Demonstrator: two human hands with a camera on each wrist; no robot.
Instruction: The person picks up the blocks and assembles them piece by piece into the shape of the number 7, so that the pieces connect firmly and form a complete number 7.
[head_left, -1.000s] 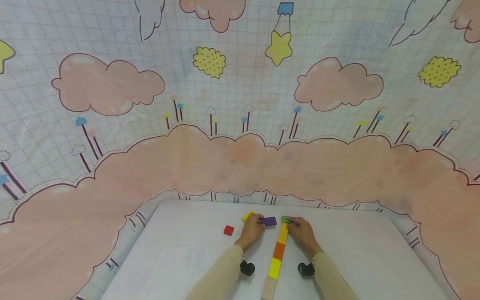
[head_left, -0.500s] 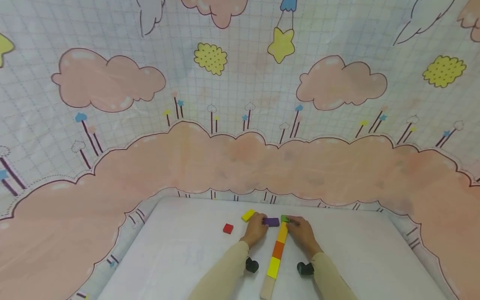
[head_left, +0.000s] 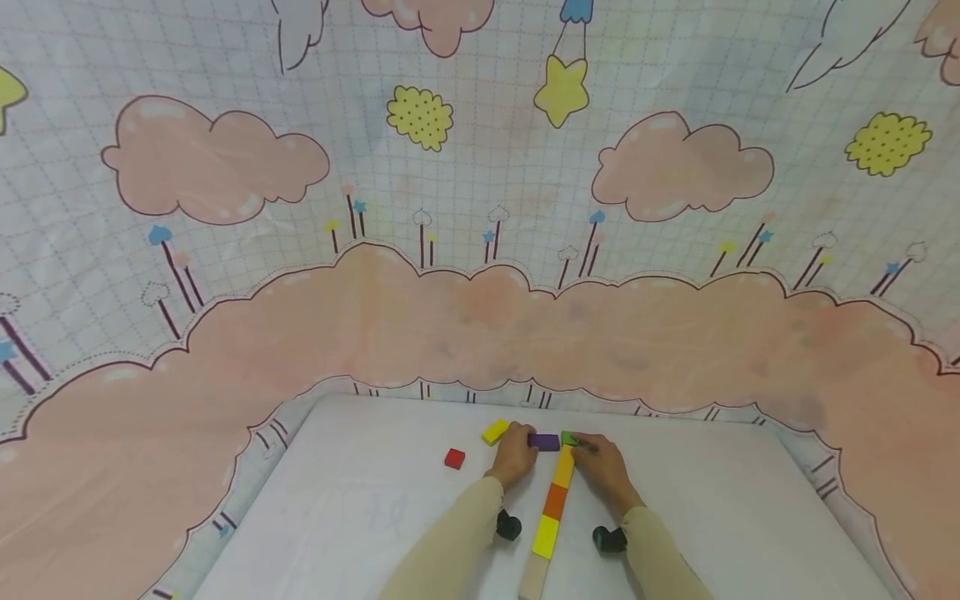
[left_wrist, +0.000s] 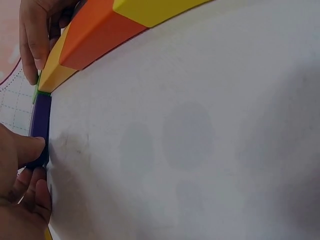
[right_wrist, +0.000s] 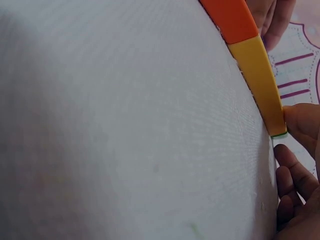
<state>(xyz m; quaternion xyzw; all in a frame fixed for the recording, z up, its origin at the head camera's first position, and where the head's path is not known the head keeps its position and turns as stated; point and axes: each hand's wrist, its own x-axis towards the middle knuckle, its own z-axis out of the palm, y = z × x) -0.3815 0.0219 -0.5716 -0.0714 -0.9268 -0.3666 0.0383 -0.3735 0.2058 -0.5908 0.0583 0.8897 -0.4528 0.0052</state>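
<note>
Moved rightward since a second ago: one purple block (head_left: pixel 545 442), pinched by my left hand (head_left: pixel 514 456), just beside green block (head_left: pixel 568 437) at far end of block row (head_left: pixel 555 502). My right hand (head_left: pixel 606 467): at green block; whether gripping, I cannot tell.

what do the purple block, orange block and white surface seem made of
Purple block: perhaps painted wood or plastic; smooth, opaque, evenly coloured.
Orange block: likely the same; satin sheen, softened edges, no grain visible.
White surface: possibly cloth or sheeting; matt, fine mesh-like texture in the right wrist view.
</note>
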